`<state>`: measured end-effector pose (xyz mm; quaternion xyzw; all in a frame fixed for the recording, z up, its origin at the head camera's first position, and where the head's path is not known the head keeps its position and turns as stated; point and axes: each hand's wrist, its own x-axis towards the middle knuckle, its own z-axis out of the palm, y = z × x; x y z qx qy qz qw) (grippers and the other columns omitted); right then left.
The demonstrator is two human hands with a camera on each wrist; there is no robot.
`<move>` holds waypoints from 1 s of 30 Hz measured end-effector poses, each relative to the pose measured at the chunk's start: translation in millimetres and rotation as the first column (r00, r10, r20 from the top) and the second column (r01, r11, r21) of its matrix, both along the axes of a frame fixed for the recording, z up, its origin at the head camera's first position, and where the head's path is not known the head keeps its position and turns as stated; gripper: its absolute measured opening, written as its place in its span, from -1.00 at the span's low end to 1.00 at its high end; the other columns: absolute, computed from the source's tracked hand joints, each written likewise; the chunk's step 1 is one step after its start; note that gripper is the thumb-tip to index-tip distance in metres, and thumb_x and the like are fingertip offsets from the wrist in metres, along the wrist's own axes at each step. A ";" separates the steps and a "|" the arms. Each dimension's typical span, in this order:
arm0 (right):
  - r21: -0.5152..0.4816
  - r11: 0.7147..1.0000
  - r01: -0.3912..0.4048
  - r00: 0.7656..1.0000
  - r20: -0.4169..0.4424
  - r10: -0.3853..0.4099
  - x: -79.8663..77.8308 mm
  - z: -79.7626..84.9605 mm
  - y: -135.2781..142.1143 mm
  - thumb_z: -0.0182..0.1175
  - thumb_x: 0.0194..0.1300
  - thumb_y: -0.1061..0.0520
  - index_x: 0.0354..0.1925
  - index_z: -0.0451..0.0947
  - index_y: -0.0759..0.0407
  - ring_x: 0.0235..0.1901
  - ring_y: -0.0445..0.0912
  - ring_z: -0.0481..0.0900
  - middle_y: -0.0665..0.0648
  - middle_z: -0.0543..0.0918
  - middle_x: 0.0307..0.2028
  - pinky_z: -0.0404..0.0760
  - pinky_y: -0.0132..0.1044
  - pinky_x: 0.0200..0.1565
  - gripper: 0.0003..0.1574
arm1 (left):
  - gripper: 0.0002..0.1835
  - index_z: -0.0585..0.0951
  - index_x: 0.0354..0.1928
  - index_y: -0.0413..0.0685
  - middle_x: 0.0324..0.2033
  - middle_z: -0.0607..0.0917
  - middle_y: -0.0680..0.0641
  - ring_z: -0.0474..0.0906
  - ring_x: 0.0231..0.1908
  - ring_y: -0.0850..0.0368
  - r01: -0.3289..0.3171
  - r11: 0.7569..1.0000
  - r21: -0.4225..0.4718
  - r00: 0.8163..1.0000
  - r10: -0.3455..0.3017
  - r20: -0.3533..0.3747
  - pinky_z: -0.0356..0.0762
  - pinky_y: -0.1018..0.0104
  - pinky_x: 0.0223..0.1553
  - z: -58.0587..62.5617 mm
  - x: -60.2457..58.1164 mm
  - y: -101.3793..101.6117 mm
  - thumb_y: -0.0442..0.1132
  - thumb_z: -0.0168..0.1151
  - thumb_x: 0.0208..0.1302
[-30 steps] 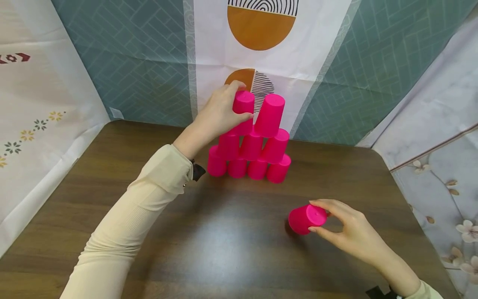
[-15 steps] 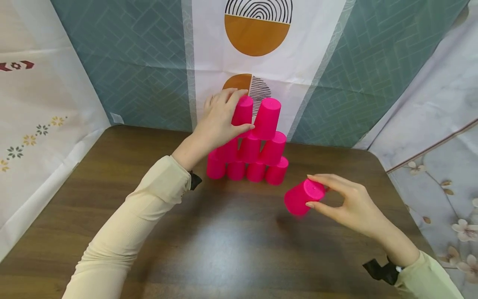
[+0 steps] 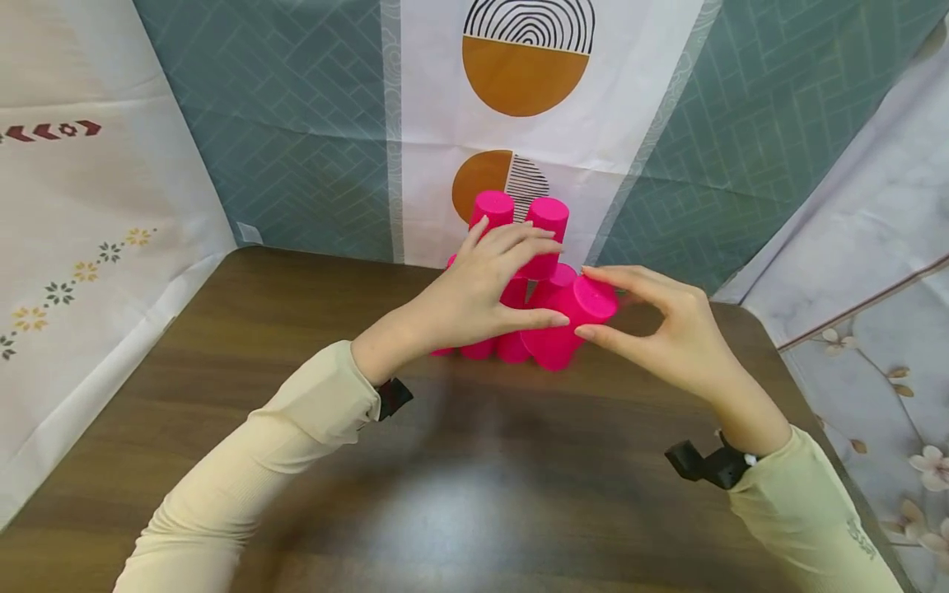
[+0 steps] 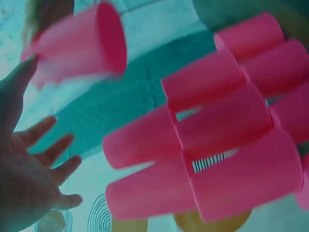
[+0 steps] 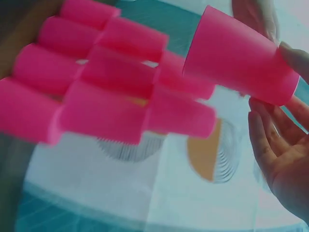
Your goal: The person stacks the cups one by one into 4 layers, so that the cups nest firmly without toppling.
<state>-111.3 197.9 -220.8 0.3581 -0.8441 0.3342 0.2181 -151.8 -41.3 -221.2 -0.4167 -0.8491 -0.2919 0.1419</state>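
A stack of upside-down pink plastic cups [image 3: 547, 216] stands at the back of the table, with two cups in its top row. My right hand [image 3: 667, 329] pinches another pink cup [image 3: 596, 298] by its narrow base, in front of the stack's right side. The held cup is tilted, its mouth facing left in the right wrist view. My left hand [image 3: 482, 288] is spread in front of the stack, hiding much of it; its thumb reaches toward the held cup. Whether that thumb touches the cup, I cannot tell. In the left wrist view, the left fingers [image 4: 63, 169] hold nothing.
Brown wooden table [image 3: 445, 494] under both arms. Behind the stack hangs a teal and white patterned cloth [image 3: 296, 156]. Pale printed cloths close in the left [image 3: 96, 206] and right [image 3: 853, 272] sides.
The right hand has lifted its cup off the table and carried it up and leftward to the stack. The left hand has left the upper-left cup and shifted right, its fingers spread.
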 end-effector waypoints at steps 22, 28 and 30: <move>-0.319 0.946 0.054 0.939 0.338 0.060 -37.7 35.1 -40.8 0.24 0.19 0.26 0.23 0.40 0.17 0.04 -0.10 0.54 0.13 0.57 0.07 0.55 -0.35 -0.01 -0.38 | -0.37 0.37 0.23 -0.10 0.01 0.60 0.00 0.58 -0.05 0.19 -0.052 0.904 0.424 0.950 -0.087 0.301 0.52 0.35 -0.03 35.0 -19.2 -15.2 -0.15 0.34 0.13; -0.386 0.910 0.151 0.913 0.406 0.021 -57.5 39.6 -44.3 0.21 0.25 0.12 0.23 0.41 0.12 0.10 -0.09 0.51 0.12 0.54 0.13 0.50 -0.27 0.08 -0.43 | -0.43 0.39 0.15 -0.10 0.01 0.62 -0.05 0.58 0.01 0.19 -0.166 0.855 0.492 0.942 -0.011 0.336 0.55 0.42 -0.08 45.6 -29.8 -5.3 -0.13 0.36 0.11; -0.431 0.890 0.146 0.914 0.404 0.046 -64.8 42.3 -46.6 0.22 0.23 0.13 0.23 0.41 0.12 0.12 -0.08 0.49 0.13 0.53 0.13 0.48 -0.24 0.10 -0.41 | -0.43 0.40 0.14 -0.07 0.01 0.62 -0.03 0.58 0.00 0.21 -0.188 0.853 0.488 0.945 0.021 0.326 0.55 0.42 -0.08 48.5 -37.7 -3.2 -0.08 0.35 0.10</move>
